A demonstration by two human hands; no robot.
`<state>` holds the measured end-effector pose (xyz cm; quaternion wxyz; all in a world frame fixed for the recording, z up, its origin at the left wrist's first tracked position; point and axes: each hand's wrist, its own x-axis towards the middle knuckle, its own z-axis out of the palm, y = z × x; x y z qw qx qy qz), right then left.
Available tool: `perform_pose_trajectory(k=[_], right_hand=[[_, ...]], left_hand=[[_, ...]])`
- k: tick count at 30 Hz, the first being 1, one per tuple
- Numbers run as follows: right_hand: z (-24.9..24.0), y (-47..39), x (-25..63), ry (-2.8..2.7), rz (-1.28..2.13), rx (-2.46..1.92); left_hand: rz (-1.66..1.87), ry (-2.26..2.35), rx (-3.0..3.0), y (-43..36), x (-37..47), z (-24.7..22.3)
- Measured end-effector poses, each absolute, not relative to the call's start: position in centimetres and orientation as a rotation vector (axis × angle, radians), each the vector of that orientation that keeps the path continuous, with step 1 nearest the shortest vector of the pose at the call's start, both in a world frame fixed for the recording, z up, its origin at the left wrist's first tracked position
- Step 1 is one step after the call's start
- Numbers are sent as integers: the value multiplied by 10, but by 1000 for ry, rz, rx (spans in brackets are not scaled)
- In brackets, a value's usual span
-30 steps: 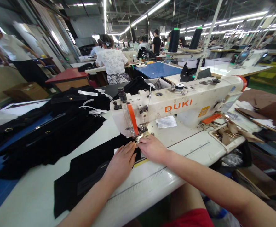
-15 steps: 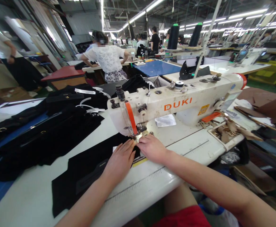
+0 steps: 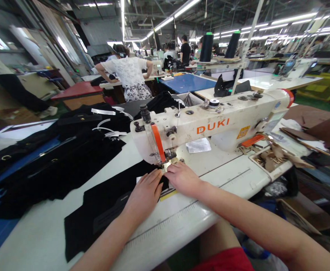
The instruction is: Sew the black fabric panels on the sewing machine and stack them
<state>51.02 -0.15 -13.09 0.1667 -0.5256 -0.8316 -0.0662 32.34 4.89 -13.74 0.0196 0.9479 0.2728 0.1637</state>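
Note:
A large piece of black fabric [image 3: 108, 195] lies on the white bed of a sewing machine [image 3: 204, 120] and runs up to its needle area. My left hand [image 3: 146, 188] rests flat on this fabric, fingers stretched toward the presser foot [image 3: 163, 165]. Just right of the needle, my right hand [image 3: 183, 178] has its fingers bent and pressed together at the fabric's edge. Both sets of fingertips nearly meet in front of the foot. A dark strip with a small label [image 3: 111, 214] lies on the fabric. What is under my fingertips is mostly hidden.
Black pieces with metal rings [image 3: 54, 158] are heaped to the left, with white strips [image 3: 104, 111] on top. At right sits a tray of small parts [image 3: 271, 160]. Thread cones [image 3: 207, 47] stand behind the machine. A person in a white top [image 3: 125, 73] works beyond.
My hands stay at almost the same spot by the needle, and the fabric shows little movement. The view has shifted slightly. The person at far left has changed posture.

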Motion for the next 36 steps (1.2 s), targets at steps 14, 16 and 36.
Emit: perform_pose_trajectory(k=[14,16,36], right_hand=[[-133,0,510,-2360,-198,-1519],[-132,-1,509,-2361,-199,-1520],[-129,-6,512,-2305,-198,-1524]], left_hand=[[467,850,2972,49,325,-137],[471,854,2964,48,325,-137],[399,972,2960,56,319,-137]])
